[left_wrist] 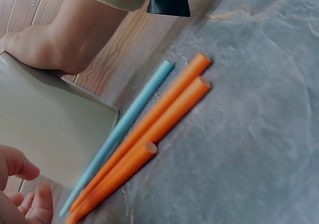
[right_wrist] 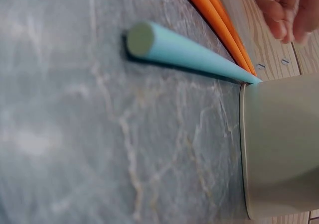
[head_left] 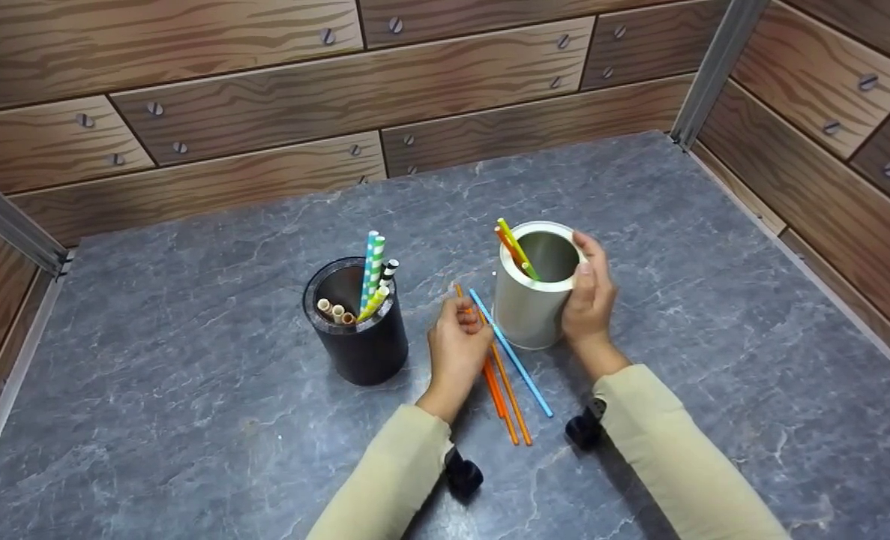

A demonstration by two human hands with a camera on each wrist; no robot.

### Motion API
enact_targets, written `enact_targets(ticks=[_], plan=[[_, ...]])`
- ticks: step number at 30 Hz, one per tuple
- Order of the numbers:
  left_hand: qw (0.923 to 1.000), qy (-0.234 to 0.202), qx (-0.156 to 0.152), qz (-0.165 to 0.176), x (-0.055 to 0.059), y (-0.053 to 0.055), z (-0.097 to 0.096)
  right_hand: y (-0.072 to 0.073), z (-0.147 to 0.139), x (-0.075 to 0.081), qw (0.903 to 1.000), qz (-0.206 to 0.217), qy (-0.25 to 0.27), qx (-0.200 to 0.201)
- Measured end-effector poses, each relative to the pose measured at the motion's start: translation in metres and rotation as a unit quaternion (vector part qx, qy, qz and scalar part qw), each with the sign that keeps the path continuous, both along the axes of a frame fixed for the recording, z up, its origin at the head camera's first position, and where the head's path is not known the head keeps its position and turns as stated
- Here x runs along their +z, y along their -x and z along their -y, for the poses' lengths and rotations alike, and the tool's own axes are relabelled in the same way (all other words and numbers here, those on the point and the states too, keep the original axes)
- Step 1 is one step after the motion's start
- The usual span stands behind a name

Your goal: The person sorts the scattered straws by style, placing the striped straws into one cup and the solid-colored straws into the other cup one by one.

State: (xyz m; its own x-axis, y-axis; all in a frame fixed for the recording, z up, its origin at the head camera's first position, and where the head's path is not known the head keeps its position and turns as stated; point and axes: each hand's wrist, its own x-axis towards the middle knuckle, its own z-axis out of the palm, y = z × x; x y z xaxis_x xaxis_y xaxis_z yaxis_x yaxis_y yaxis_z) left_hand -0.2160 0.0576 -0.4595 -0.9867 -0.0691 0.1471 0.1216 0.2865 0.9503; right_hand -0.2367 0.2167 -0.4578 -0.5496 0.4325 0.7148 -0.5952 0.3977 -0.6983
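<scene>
My right hand grips the side and rim of a white cylindrical cup standing upright. A yellow-green stick and an orange stick lean inside it at the left rim. Left of the cup, my left hand is over the loose sticks with fingers loosely bent. In the left wrist view its thumb and fingertips are apart, nothing between them. Three orange sticks lie side by side on the table, their far ends partly behind that hand. A light blue stick lies beside them, close to the cup's base.
To the left stands a black cylindrical cup with several paper straws, including a green-striped one and plain brown ones. The grey marbled table is bounded by wood-patterned walls at the back and sides.
</scene>
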Motion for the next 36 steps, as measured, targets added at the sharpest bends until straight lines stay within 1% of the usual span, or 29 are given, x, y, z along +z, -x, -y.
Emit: enact_targets(ticks=[3, 7, 11, 15, 22, 26, 29, 36], plan=[[0.9997, 0.018, -0.005, 0.013, -0.005, 0.001, 0.002, 0.000, 0.000, 0.000, 1.0000, 0.000, 0.000, 0.001], [0.9986, 0.048, -0.008, 0.019, -0.012, 0.003, 0.005, 0.000, -0.001, -0.001, 1.0000, 0.002, 0.003, 0.007], [0.9971, 0.069, -0.017, 0.027, -0.016, 0.004, 0.006, -0.001, -0.001, -0.001, 0.9999, 0.004, 0.007, 0.014], [0.9961, 0.077, -0.022, 0.038, -0.016, 0.005, 0.005, -0.001, -0.001, 0.000, 0.9999, 0.005, 0.007, 0.013], [0.9929, 0.105, -0.012, 0.054, -0.012, 0.008, 0.002, -0.001, 0.000, 0.000, 0.9999, 0.011, 0.001, 0.005], [0.9906, 0.119, -0.012, 0.066, -0.011, 0.010, 0.000, -0.001, -0.001, 0.000, 0.9999, 0.012, -0.001, 0.002], [0.9894, 0.131, -0.015, 0.060, -0.010, 0.011, -0.002, -0.001, -0.001, 0.000, 1.0000, 0.008, -0.002, 0.000], [0.9856, 0.165, -0.008, 0.034, -0.009, 0.014, -0.004, 0.000, -0.001, 0.000, 1.0000, -0.002, -0.002, 0.004]])
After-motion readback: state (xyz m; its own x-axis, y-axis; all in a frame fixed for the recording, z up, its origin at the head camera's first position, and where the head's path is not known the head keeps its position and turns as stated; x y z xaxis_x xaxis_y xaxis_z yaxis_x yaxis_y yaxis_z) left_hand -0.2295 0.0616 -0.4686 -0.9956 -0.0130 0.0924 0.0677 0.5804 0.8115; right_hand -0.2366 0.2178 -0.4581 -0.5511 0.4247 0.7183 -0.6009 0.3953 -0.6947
